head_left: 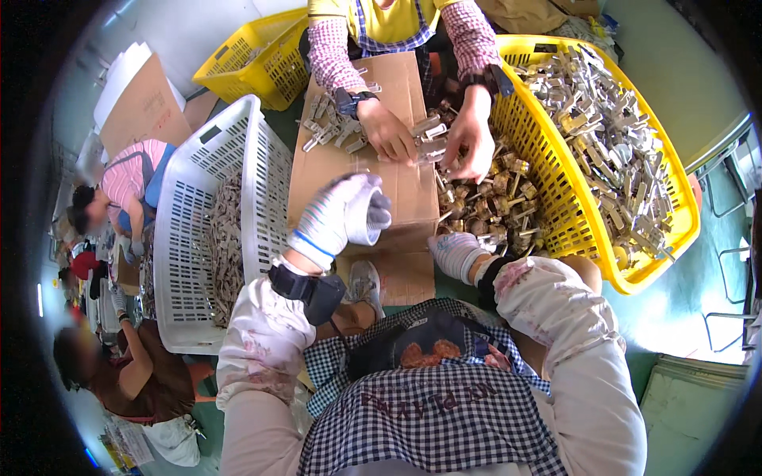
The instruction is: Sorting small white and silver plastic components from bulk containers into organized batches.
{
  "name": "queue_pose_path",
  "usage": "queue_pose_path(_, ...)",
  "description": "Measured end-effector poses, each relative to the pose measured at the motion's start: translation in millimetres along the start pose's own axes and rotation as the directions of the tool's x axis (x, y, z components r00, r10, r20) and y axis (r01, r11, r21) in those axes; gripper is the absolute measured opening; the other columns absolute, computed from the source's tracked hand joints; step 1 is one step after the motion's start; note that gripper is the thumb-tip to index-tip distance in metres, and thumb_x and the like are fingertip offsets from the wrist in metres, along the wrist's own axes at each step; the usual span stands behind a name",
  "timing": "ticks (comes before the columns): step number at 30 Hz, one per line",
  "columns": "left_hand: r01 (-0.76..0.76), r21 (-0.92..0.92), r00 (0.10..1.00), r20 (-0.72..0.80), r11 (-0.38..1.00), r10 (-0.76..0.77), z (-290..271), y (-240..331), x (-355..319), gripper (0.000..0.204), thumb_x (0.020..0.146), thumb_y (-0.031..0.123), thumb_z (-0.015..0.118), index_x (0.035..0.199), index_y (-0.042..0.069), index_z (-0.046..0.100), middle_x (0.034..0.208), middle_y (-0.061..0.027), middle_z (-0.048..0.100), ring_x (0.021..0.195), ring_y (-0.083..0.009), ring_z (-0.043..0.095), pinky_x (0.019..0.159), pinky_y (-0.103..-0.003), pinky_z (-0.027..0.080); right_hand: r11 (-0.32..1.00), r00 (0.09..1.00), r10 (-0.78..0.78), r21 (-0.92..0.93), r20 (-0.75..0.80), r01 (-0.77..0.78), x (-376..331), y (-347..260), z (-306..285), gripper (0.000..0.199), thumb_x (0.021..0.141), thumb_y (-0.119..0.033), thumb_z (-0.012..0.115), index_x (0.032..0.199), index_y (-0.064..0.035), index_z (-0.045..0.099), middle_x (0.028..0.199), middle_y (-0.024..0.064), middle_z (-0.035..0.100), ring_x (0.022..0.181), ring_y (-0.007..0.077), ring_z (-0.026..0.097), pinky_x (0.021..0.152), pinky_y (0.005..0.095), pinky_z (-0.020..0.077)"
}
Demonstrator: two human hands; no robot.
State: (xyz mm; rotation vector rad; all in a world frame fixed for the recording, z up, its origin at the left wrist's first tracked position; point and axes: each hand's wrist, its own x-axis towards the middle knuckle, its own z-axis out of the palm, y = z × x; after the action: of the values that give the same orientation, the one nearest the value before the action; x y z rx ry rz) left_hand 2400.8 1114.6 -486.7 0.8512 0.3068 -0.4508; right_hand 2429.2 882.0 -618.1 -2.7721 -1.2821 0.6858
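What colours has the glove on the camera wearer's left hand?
The left glove is mostly white, with a blue cuff edge and greyish fingertips; head view.

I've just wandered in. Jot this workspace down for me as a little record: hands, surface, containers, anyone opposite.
Left hand: white striped glove, fingers curled above the box; whether it holds anything is unclear
Right hand: white glove, beside brass-coloured metal parts; grip unclear
Surface: brown cardboard box, small silvery metal pieces toward its far left
Right container: yellow slatted plastic crate, full of silvery metal parts
Left container: white slatted plastic crate, holding greyish pieces
Opposite: co-worker's bare hands, holding a shiny piece
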Motion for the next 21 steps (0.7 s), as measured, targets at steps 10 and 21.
queue_pose_path(10, -0.167, -0.120, 0.985, -0.057, 0.979, 0.162, -34.5, 1.4, 37.6, 0.021, 0.093, 0.023, 0.053, 0.103, 0.007, 0.062, 0.088, -0.0074, 0.065, 0.078, -0.0197, 0.063, 0.070, -0.036, 0.053, 0.988, 0.988, -0.151, -0.032, -0.010, 0.151, -31.2, -21.2, -16.1, 0.028, 0.091, -0.030, 0.047, 0.095, -0.0041, 0.057, 0.079, 0.0153, 0.065, 0.076, 0.0339, 0.065, 0.067, 0.0442, 0.0509)
queue_pose_path(21, -0.089, -0.060, 0.996, 0.011, 0.994, 0.090, -23.7, 0.7, 80.5, 0.021, 0.092, 0.026, 0.053, 0.105, 0.011, 0.061, 0.087, -0.0082, 0.065, 0.075, -0.0238, 0.063, 0.064, -0.040, 0.052, 0.985, 0.948, -0.169, 0.012, 0.268, 0.172, -50.6, -7.7, -45.9, 0.027, 0.088, -0.032, 0.051, 0.095, -0.0070, 0.060, 0.078, 0.0113, 0.066, 0.080, 0.0308, 0.066, 0.068, 0.0451, 0.0508)
